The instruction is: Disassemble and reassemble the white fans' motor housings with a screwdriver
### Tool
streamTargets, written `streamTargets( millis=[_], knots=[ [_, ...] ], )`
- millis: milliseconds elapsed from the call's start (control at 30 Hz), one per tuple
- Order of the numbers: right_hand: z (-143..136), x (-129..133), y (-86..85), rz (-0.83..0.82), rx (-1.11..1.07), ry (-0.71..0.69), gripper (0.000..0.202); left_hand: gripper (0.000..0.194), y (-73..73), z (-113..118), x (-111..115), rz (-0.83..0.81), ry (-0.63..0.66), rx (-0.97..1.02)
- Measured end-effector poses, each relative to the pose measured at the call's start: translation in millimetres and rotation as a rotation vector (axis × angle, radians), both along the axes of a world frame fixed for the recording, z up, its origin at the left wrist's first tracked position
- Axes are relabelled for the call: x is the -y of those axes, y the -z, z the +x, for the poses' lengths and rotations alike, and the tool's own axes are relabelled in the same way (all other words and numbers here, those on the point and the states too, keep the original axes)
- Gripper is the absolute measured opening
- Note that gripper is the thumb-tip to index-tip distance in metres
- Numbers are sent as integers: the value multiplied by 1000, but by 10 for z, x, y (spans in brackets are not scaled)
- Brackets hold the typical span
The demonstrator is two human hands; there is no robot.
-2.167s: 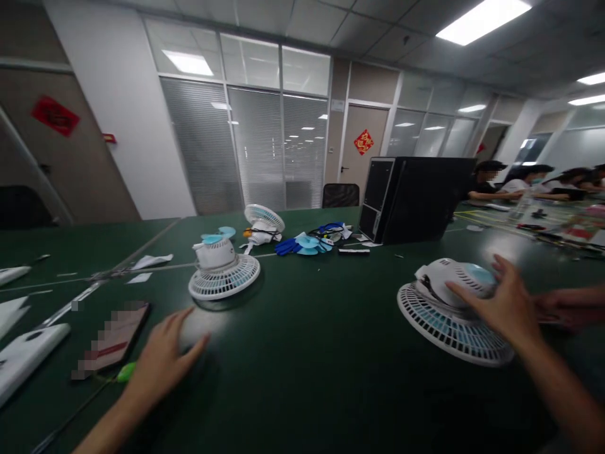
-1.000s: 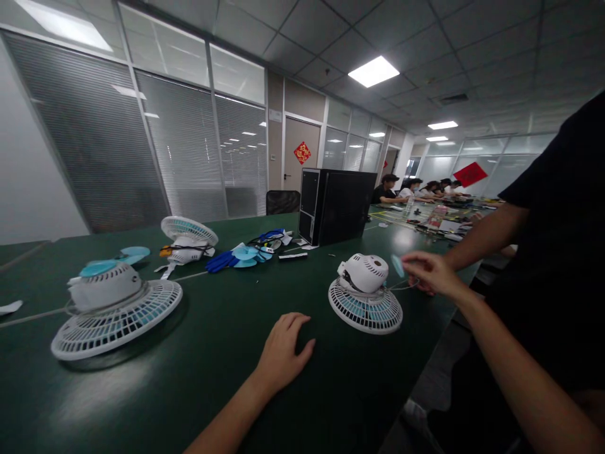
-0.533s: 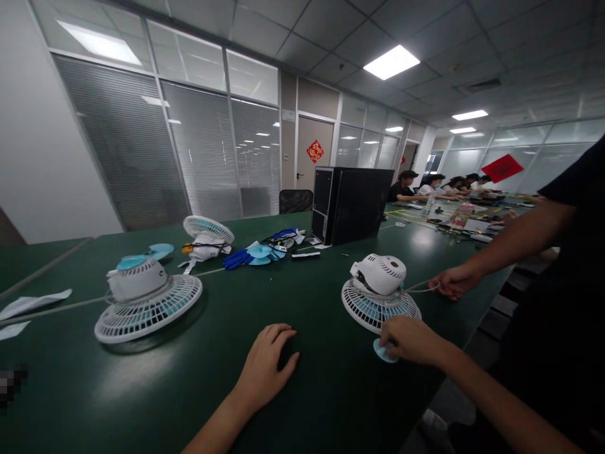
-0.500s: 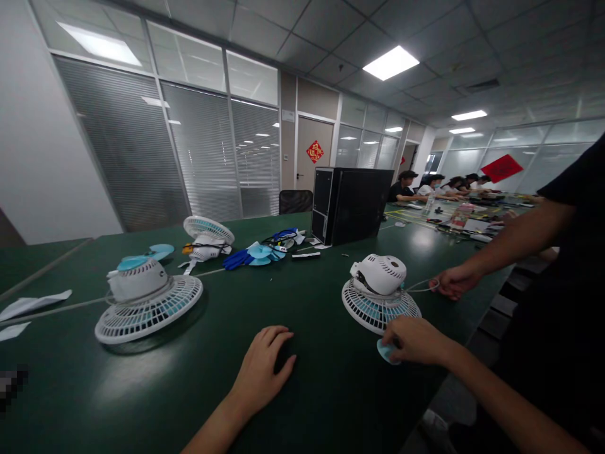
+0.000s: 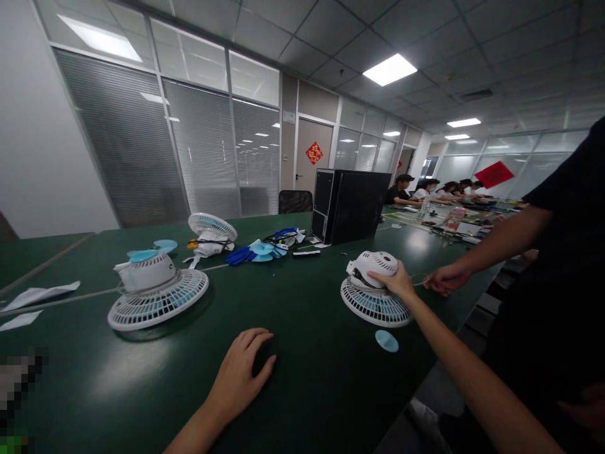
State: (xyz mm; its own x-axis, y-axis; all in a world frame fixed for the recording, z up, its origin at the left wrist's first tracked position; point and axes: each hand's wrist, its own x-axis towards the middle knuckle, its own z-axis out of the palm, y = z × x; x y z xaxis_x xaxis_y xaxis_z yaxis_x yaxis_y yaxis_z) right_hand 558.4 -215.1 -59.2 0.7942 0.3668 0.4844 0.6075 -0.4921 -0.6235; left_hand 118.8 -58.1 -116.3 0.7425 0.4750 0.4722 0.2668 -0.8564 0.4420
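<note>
My right hand (image 5: pixel 401 281) grips the rounded white housing of a fan (image 5: pixel 375 307) lying grille-down on the table, thumb and fingers on either side. Just in front of that fan lies a small light-blue disc (image 5: pixel 387 341), apart from my hand. With fingers loosely curved and thumb apart, my left hand (image 5: pixel 243 366) rests on the green tabletop (image 5: pixel 302 372), holding nothing. Another white fan (image 5: pixel 158 299) is grille-down to the left, pale blue blades on top of its housing. A co-worker's hand (image 5: pixel 447 279) holds a thin cord beside the right fan.
A black computer tower (image 5: pixel 362 205) stands at the back. To its left are blue gloves with light-blue blades (image 5: pixel 262 250) and a third fan (image 5: pixel 211 233). White paper (image 5: pixel 40 294) lies far left. A person in black (image 5: pixel 543 302) stands close on the right. Several people sit farther back.
My right hand has let go of the light-blue disc, leaving it on the table, and has moved up onto the right fan's housing. The left hand stays on the tabletop.
</note>
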Motion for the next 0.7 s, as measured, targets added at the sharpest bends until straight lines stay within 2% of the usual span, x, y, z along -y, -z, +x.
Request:
streamTargets(
  millis=[133,267,467,700],
  knots=[
    [-50,97,-24,31,-20,-164,81,32,-6,-102,-21,-2,-8,10],
    [-124,163,-58,41,1,-309,83,31,-8,-100,-34,-9,-5,9],
    [-235,125,-112,49,69,-405,84,32,-1,-79,-42,33,7,9],
    [-416,104,-287,49,162,-481,84,31,52,-44,-82,43,14,25]
  ],
)
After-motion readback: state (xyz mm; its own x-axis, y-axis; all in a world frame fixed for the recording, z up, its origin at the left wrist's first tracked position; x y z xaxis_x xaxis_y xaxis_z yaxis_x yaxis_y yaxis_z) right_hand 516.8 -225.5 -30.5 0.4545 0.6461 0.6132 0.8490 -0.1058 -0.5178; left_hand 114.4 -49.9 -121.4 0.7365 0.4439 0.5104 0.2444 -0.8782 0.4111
